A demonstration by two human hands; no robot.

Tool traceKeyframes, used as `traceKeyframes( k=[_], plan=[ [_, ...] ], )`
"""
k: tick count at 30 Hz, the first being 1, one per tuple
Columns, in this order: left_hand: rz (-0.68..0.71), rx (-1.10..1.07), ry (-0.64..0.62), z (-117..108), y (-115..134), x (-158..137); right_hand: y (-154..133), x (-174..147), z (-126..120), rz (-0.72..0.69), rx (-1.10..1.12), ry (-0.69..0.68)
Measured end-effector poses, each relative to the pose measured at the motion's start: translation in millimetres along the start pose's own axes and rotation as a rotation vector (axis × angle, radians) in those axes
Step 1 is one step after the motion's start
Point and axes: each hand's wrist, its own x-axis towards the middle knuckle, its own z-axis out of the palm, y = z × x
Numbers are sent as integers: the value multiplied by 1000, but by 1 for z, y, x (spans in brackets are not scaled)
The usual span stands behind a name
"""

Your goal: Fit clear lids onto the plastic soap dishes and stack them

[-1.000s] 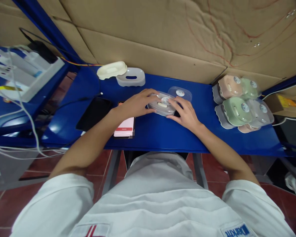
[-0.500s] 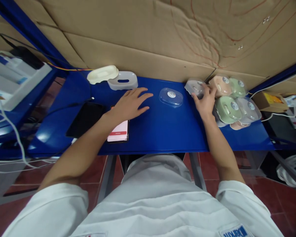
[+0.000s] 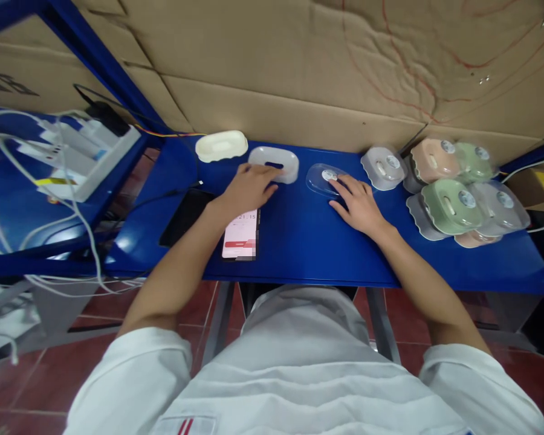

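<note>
Both bare forearms stretch forward from short white sleeves, converging slightly. The left hand (image 3: 248, 188) lies palm down, wrist straight, its fingers extended and loosely together, the fingertips pointing forward and to the right. The right hand (image 3: 359, 204) also lies palm down, fingers spread a little and angled forward-left, nothing closed in its grip. The two hands stay well apart.

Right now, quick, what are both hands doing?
Left hand: open, fingertips touching the white soap dish base, not gripping it.
Right hand: open, fingers resting on the clear lid, not gripping it.
</note>
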Motion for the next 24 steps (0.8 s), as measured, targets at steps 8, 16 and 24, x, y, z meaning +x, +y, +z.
traceKeyframes(
  k=[8,16,24],
  plan=[
    [-119,71,240,4,-17,-2,1,-1,4,16,13,79],
    [-389,162,72,1,-23,-4,8,0,3,178,-54,71],
    [-328,187,-31,-4,19,1,14,-1,2,286,-96,141]
  ],
)
